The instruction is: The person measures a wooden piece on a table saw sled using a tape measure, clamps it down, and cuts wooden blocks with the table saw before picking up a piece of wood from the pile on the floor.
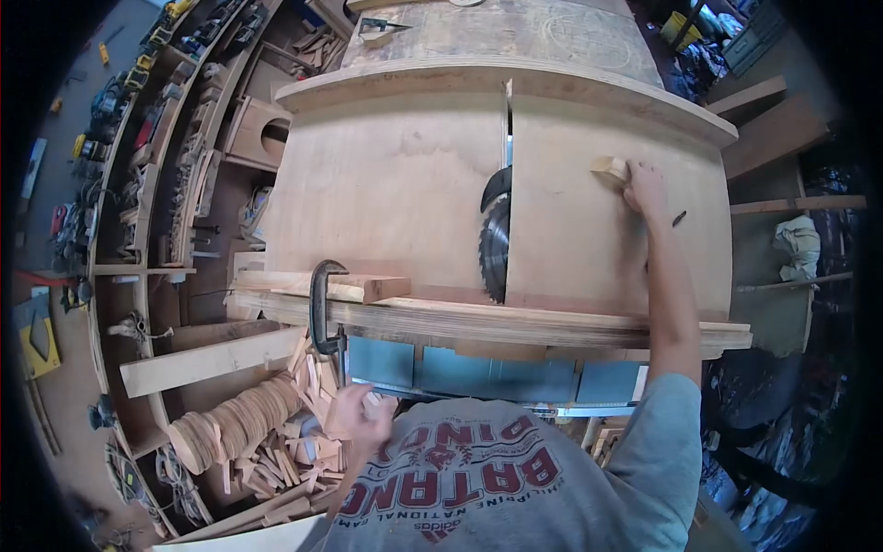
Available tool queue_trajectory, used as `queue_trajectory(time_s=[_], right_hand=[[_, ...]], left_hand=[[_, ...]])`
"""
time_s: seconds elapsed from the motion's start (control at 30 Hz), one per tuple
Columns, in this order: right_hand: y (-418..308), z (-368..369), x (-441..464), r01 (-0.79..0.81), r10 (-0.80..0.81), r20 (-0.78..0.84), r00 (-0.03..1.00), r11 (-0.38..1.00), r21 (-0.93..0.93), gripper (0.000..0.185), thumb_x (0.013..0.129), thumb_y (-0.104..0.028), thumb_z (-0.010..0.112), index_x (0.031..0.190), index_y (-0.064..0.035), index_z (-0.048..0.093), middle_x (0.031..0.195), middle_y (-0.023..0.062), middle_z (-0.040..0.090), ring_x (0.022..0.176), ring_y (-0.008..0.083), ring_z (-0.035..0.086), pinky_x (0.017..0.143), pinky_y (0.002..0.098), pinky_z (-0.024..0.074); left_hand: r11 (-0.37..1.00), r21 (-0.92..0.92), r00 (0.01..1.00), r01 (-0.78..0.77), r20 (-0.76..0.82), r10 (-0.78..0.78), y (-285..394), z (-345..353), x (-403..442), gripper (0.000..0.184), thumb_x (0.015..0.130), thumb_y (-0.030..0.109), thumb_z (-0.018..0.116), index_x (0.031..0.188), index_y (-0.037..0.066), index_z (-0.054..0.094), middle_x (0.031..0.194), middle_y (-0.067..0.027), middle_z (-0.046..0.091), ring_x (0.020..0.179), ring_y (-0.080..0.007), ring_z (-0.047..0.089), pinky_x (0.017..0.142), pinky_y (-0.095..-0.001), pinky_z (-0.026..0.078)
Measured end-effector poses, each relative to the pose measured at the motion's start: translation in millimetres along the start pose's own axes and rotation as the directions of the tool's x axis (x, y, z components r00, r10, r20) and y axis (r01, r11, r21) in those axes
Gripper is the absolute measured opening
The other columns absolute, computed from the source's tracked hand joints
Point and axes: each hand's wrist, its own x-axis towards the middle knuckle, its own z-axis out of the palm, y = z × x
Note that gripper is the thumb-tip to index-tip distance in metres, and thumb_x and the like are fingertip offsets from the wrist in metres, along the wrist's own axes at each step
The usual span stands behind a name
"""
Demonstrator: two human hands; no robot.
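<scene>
Fingers (631, 173) of the outstretched right hand (647, 189) hold a block (607, 169).

Cluttered wooden shelves (152, 184), left.

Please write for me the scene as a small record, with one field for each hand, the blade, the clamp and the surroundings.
right hand: on a small wooden block, over the right part of the wooden table top
left hand: off the table, near side; its grip is unclear
blade: toothed circular blade, upright in the slot
clamp: metal clamp on the near-edge boards, left of the blade
surroundings: round wooden pieces in a row, wood scraps beside them
</scene>
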Motion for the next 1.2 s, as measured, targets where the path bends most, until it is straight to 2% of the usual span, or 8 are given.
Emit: queue_trajectory(time_s=[0.07, 0.2, 0.3, 0.5, 0.7, 0.9, 1.07, 1.2], right_hand=[[-24.5, -22.6, -30.9, -0.082, 0.073, 0.047, 0.996, 0.969, 0.235, 0.047, 0.086, -0.014, 0.076, 0.131, -0.0092, 0.064, 0.125, 0.0167, 0.069, 0.123, 0.0326, 0.063, 0.104, 0.0489, 0.0501], [-84.2, -53.0, -161.5, -0.178, -0.013, 0.201, 0.980, 0.413, 0.893, 0.043, 0.094, -0.029, 0.076, 0.126, -0.0033, 0.065, 0.103, 0.0077, 0.066, 0.097, 0.0205, 0.062, 0.089, 0.0333, 0.0508], [-112.2, -62.0, -219.0, -0.151, -0.116, 0.247, 0.962, 0.529, 0.835, 0.044, 0.097, -0.031, 0.072, 0.129, -0.0023, 0.065, 0.105, 0.0096, 0.070, 0.099, 0.0227, 0.065, 0.091, 0.0352, 0.0519], [-114.6, -58.9, -232.3, -0.354, 0.023, 0.410, 0.912, 0.549, 0.757, 0.051, 0.099, -0.034, 0.069, 0.139, -0.0027, 0.063, 0.110, 0.0144, 0.073, 0.102, 0.0245, 0.068, 0.093, 0.0396, 0.0526], [-115.0, -62.6, -260.7, -0.375, -0.026, 0.448, 0.894, 0.503, 0.779, 0.055, 0.093, -0.026, 0.075, 0.142, -0.0044, 0.062, 0.110, 0.0157, 0.071, 0.097, 0.0247, 0.067, 0.090, 0.0362, 0.0544], [-141.0, -76.0, -253.4, -0.343, -0.083, 0.439, 0.895, 0.501, 0.794, 0.060, 0.084, -0.014, 0.080, 0.141, -0.0060, 0.063, 0.115, 0.0134, 0.066, 0.098, 0.0247, 0.067, 0.085, 0.0364, 0.0558], [-203.5, -102.5, -214.8, -0.003, -0.395, 0.414, 0.820, 0.721, 0.693, 0.055, 0.086, -0.022, 0.077, 0.138, -0.0112, 0.066, 0.118, 0.0149, 0.066, 0.104, 0.0360, 0.069, 0.090, 0.0460, 0.0572], [-241.0, -107.0, -201.0, 0.027, -0.419, 0.494, 0.762, 0.783, 0.622, 0.053, 0.088, -0.027, 0.075, 0.138, -0.0130, 0.066, 0.118, 0.0146, 0.067, 0.108, 0.0379, 0.067, 0.095, 0.0477, 0.0561]], left_hand=[[0.976, -0.021, 0.955, -0.218, 0.200, 0.218, 37.3, 21.4, 40.6, 0.051, 0.081, 0.024, 0.083, 0.123, 0.000, 0.068, 0.126, -0.0192, 0.065, 0.114, -0.0378, 0.062, 0.099, -0.0467, 0.050], [0.943, -0.106, 0.888, -0.315, 0.318, 0.332, 79.5, 58.5, 100.4, 0.063, 0.082, 0.031, 0.084, 0.135, 0.001, 0.065, 0.136, -0.0221, 0.062, 0.127, -0.0429, 0.057, 0.111, -0.0509, 0.045], [0.896, -0.020, 0.859, -0.443, 0.277, 0.431, 72.7, 89.3, 117.0, 0.066, 0.082, 0.039, 0.084, 0.133, 0.002, 0.065, 0.133, -0.0208, 0.063, 0.126, -0.0410, 0.057, 0.112, -0.0516, 0.043], [0.936, 0.097, 0.860, -0.337, 0.436, 0.265, 70.5, 102.0, 102.2, 0.071, 0.075, 0.048, 0.087, 0.125, 0.003, 0.066, 0.123, -0.0159, 0.066, 0.119, -0.0376, 0.059, 0.109, -0.0518, 0.043], [0.925, -0.026, 0.874, -0.380, 0.317, 0.368, 58.8, 84.8, 75.9, 0.063, 0.077, 0.037, 0.087, 0.129, 0.005, 0.068, 0.131, -0.0156, 0.067, 0.125, -0.0371, 0.060, 0.113, -0.0518, 0.043], [0.926, -0.194, 0.891, -0.325, 0.266, 0.368, 36.7, 30.1, 36.6, 0.031, 0.077, 0.017, 0.084, 0.105, 0.005, 0.078, 0.112, -0.0130, 0.076, 0.104, -0.0346, 0.071, 0.097, -0.0492, 0.055], [0.966, -0.149, 0.936, -0.209, 0.257, 0.242, 13.3, 14.0, 25.9, 0.022, 0.076, 0.010, 0.081, 0.097, 0.003, 0.078, 0.102, -0.0133, 0.076, 0.088, -0.0317, 0.074, 0.081, -0.0422, 0.060], [0.965, -0.181, 0.934, -0.187, 0.272, 0.232, 11.5, 18.5, 36.8, 0.020, 0.079, 0.012, 0.081, 0.097, 0.003, 0.078, 0.101, -0.0139, 0.076, 0.089, -0.0318, 0.074, 0.081, -0.0406, 0.059]])
